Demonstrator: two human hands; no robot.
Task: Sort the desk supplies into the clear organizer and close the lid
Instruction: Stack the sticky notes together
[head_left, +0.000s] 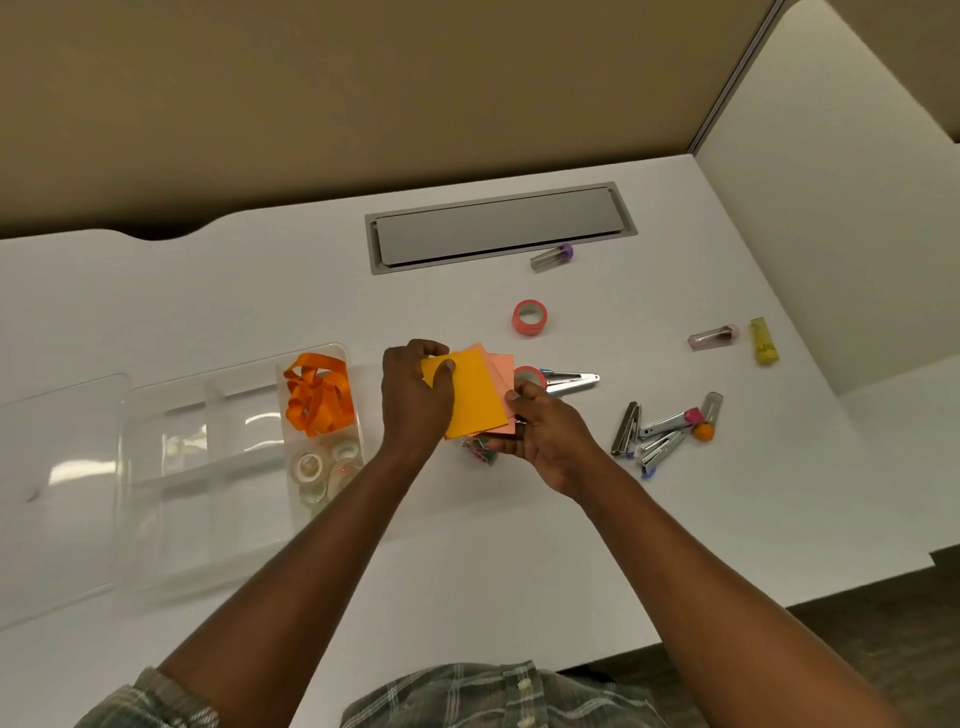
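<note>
both hands holding a fanned stack of orange and pink paper squares (475, 397) over the white desk (311, 291).
your left hand (415, 400) grips the stack's left edge, thumb curled onto the top orange sheet; your right hand (545, 436) pinches its lower right corner. the stack sits just right of the clear plastic compartment organizer (228, 431), above a cluster of coloured paper clips (480, 452). the organizer's right-hand compartments hold a loose orange ribbon (319, 395) and, nearer you, clear tape rolls (324, 467). its clear lid (57, 467) lies open flat on its left. a pink tape roll (529, 317) and small metal staplers (649, 431) lie on the desk to the right.
</note>
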